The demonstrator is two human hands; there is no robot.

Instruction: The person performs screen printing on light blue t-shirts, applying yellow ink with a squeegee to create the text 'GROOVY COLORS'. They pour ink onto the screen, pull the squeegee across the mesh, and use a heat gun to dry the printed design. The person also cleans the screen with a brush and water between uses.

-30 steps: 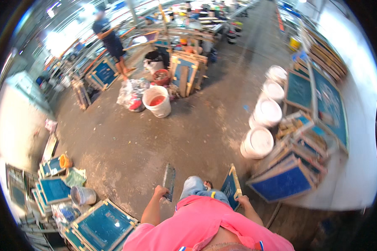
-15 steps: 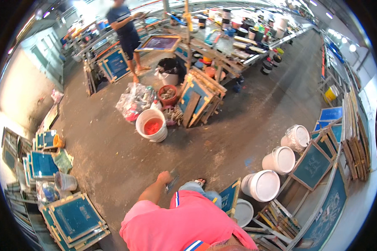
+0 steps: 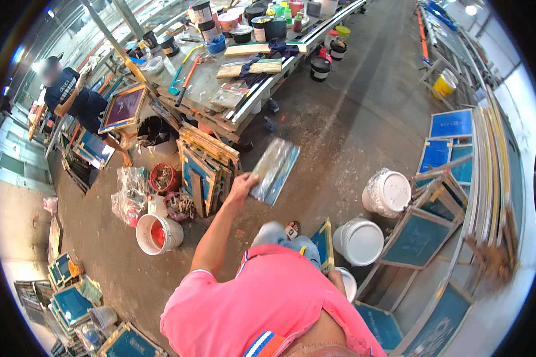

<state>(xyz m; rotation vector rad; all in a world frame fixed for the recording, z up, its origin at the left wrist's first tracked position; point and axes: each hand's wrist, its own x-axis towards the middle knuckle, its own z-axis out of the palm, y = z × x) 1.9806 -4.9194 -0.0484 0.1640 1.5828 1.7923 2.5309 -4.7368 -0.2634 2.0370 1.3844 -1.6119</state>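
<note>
My left hand reaches forward, its fingers closed on one edge of a flat rectangular panel. The panel looks shiny grey on one side and blue along the other; its exact kind is unclear. Close by my right leg, my right hand is closed at the lower edge of a wood-framed blue printing screen, with its fingers partly hidden. A sandalled foot shows just left of that screen.
White lidded buckets stand to the right beside leaning screens. Ahead left are stacked frames and a white bucket with red contents. A table bears paint tubs. Another person stands far left.
My left hand has risen and moved forward with the panel, now showing its flat face. My right hand has come into view at the screen. The view has turned right.
</note>
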